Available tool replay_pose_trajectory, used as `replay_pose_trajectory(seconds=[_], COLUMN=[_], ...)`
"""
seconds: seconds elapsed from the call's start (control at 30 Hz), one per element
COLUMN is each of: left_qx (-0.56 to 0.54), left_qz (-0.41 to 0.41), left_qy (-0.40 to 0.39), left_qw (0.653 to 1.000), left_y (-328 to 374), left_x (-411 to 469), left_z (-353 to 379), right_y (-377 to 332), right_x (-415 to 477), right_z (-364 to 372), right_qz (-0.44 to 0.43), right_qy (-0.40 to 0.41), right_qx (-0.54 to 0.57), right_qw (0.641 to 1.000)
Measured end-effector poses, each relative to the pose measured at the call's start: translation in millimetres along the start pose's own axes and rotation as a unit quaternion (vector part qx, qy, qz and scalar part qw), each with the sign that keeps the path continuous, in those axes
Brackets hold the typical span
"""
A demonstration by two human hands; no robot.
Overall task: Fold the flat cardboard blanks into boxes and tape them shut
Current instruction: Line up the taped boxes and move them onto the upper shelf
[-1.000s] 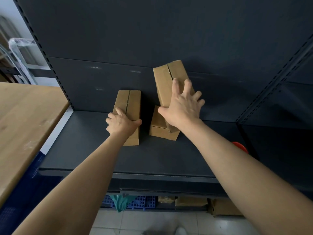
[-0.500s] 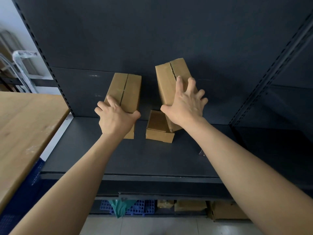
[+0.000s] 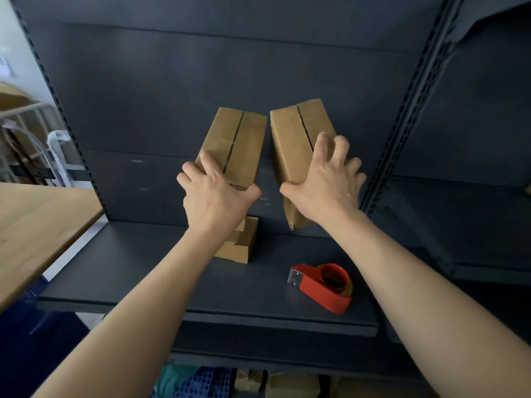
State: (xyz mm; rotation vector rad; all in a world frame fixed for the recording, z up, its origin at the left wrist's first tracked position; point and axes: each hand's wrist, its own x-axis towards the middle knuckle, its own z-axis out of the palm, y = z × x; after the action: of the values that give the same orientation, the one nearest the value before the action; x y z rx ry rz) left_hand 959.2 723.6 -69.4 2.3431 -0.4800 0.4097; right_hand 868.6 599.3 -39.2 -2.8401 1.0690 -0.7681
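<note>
Above the dark shelf [image 3: 143, 271] | left hand [image 3: 214, 202] clamps left box [image 3: 234, 145], right hand [image 3: 324, 188] clamps right box [image 3: 298, 145], both lifted, seams untaped | advice: grip the sides, keep flaps closed, set level | tape dispenser [image 3: 321, 285] near

Light is dim and cool, coming from the left, where the pale wall [image 3: 17, 53] and wooden table [image 3: 43, 225] are brightest — the dark shelving [image 3: 258, 67] deepens to near black on the right. Soft shadows fall beneath both forearms, and a faint sheen marks the red tape dispenser [image 3: 321, 285]. Wide-angle distortion bends the uprights [image 3: 413, 104] outward — edges and the clutter below the shelf are soft and blurred.
</note>
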Motion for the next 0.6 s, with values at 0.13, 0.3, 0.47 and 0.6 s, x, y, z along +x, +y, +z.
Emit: replay_pose_trajectory(seconds=[0.13,0.3,0.47,0.6], left_qx=[-0.004,-0.011,-0.026,-0.05], left_qz=[0.014,0.045,0.089,0.118], left_qy=[0.025,0.039,0.039,0.025], left_qw=[1.0,0.998,0.995,0.991], left_y=[43.0,81.0,105.1,125.5], left_x=[-24.0,-41.4,-50.3,-61.4], left_z=[-1.0,-4.8,-6.1,0.8], right_y=[39.5,70.7,91.4,113.2], right_x=[-5.5,-12.7,-22.9,-33.6], right_z=[-28.3,-58.1,-79.2,-92.5], right_qz=[0.001,0.014,0.052,0.085], right_qy=[0.022,0.049,0.071,0.083], right_qx=[0.017,0.021,0.013,0.001], right_qw=[1.0,0.998,0.996,0.993])
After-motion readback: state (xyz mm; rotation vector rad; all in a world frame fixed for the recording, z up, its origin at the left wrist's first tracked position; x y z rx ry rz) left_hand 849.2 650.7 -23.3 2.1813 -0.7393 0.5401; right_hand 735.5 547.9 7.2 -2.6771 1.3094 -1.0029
